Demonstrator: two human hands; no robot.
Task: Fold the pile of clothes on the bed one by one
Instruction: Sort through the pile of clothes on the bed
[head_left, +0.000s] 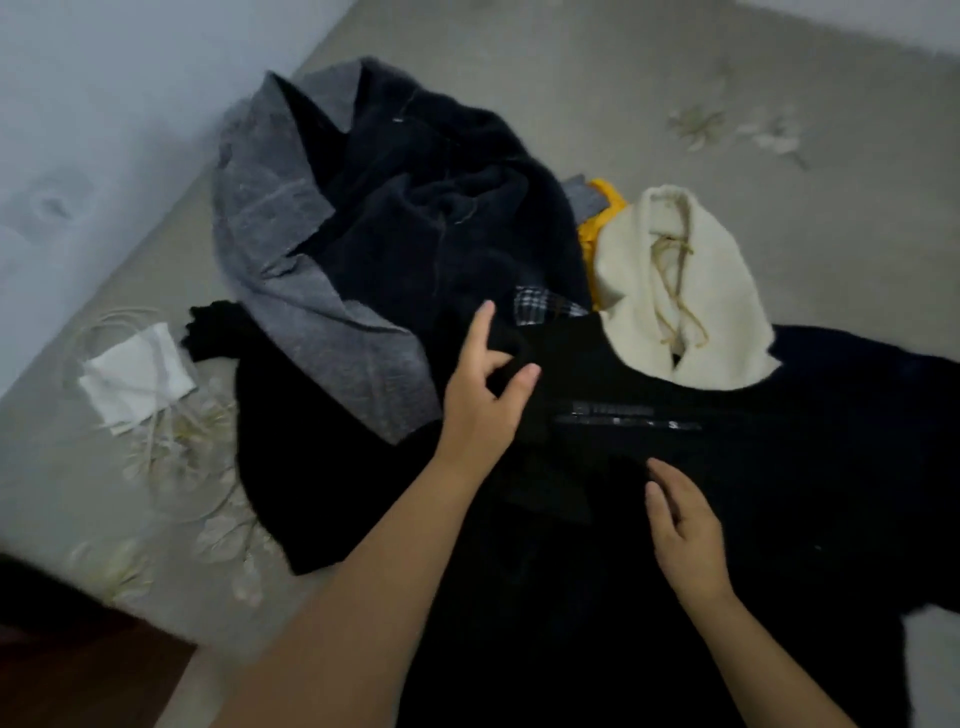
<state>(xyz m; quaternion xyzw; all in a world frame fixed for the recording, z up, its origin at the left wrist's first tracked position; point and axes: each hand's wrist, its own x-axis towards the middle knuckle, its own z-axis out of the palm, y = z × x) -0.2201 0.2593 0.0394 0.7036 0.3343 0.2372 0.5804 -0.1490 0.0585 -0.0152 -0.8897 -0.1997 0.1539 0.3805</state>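
Note:
A large black garment (779, 493) with a pale printed strip lies spread across the near part of the bed. My left hand (485, 395) pinches a fold of its black cloth between thumb and fingers near the garment's upper middle. My right hand (685, 535) rests flat on the black garment lower down, fingers apart, holding nothing. Behind them lies a pile: a dark navy fleece piece (441, 218), a grey cloth (291, 260), a cream hooded piece (680, 291) with drawstrings, a yellow item (597, 223) and a checked scrap (540, 306).
The bed sheet (571, 78) is beige with pale flower prints. A folded white cloth (137, 376) lies on the left of the bed. A bluish wall (104, 104) runs along the left side. The bed's near-left edge drops to a dark floor (78, 675).

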